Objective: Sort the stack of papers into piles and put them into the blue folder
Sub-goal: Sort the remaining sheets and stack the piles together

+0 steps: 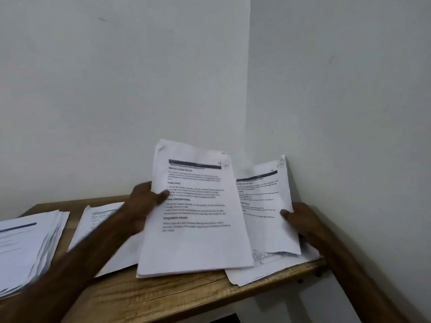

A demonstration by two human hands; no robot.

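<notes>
Two grips: left hand (143, 202) on front sheaf (198, 243), right hand (303, 222) on rear sheaf (265, 206).

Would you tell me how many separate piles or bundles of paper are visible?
5: stack at table's left end, loose sheets behind left forearm, bundle in left hand, pages in right hand, pile beneath those. Some may be hidden.
</notes>
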